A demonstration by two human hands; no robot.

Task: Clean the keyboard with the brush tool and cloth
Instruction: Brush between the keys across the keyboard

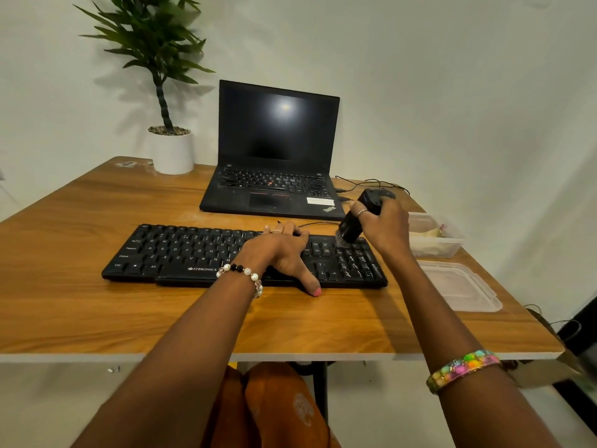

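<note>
**Brush tool held at the numeric end of the keyboard**

A black, full-size plastic keyboard (226, 253) with white lettering lies flat across the middle of the brown wood-grain tabletop (80, 302), its long side running parallel to the near edge. A black cylindrical brush tool (353, 223) is held tilted over its right end, the bristles pointed down and touching the keys at the upper corner of the number pad. The tool is gripped by the right hand (384, 226), whose fingers are curled round the barrel; a silver ring is seen on one finger. The left hand (284, 253) is laid palm-down on the right-centre part of the keyboard, fingers stretched out over the upper key rows and the thumb reaching past the front edge onto the wood. A bracelet of white and black beads (244, 273) is worn on the left wrist, and a multicoloured bangle (462, 368) on the right forearm.

Behind the keyboard, an open black laptop (274, 150) with a dark screen is set, with thin black cables (371, 182) trailing to its right. A clear plastic container (433, 236) stands near the right edge of the tabletop, and its clear flat lid (462, 286) lies just in front of it. A green potted plant in a white round pot (172, 150) stands at the far left corner, against the pale wall.
</note>
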